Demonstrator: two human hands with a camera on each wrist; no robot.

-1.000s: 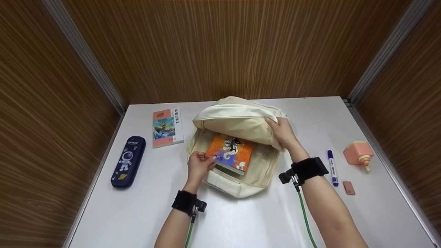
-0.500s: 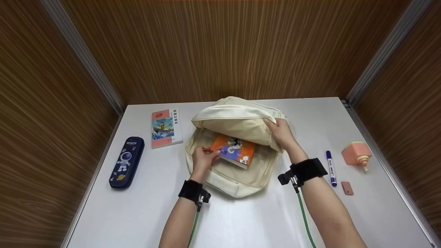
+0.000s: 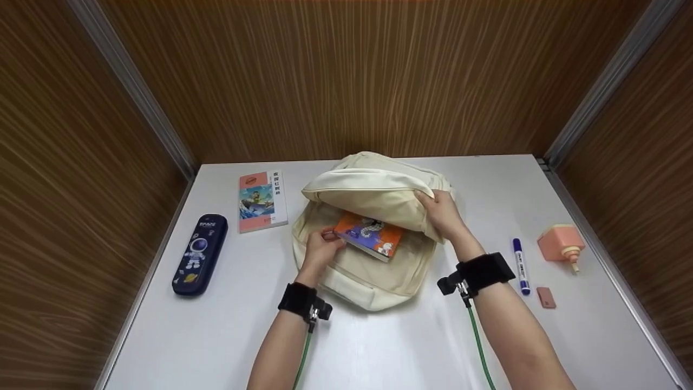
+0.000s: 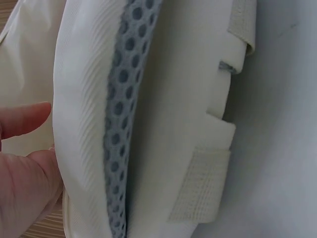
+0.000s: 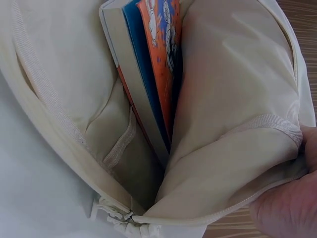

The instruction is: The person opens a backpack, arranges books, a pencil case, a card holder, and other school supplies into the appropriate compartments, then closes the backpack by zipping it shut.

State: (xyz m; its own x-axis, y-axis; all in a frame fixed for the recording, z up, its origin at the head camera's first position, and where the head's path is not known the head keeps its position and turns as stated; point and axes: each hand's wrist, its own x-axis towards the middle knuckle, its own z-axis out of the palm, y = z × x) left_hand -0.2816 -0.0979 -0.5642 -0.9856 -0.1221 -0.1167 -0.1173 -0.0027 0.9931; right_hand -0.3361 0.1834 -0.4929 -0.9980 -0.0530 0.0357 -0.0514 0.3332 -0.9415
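A cream backpack (image 3: 363, 295) lies unzipped on the table, its mouth facing the person. My right hand (image 3: 446, 214) grips the edge of its upper side and holds it up, thumb on the outer edge. Inside, partly under that raised side, rests an orange and purple book (image 3: 373, 235); in the right wrist view, a blue layer shows between the book's (image 5: 166, 54) orange cover and its pages. My left hand (image 3: 322, 252) is in the bag's mouth at the book's left edge. In the left wrist view, its thumb and a finger (image 4: 25, 119) stand apart beside the bag's rim.
A second book (image 3: 262, 200) and a dark blue astronaut pencil case (image 3: 200, 254) lie left of the bag. On the right are a blue-capped marker (image 3: 521, 265), a pink eraser (image 3: 546, 297) and a pink bottle with a nozzle (image 3: 560, 242). Wood-grain walls surround the table.
The orange book has slid deeper into the backpack, up and right, with the left hand following. The left thumb and finger, earlier pinching its corner, now stand apart. The right hand keeps holding the bag up.
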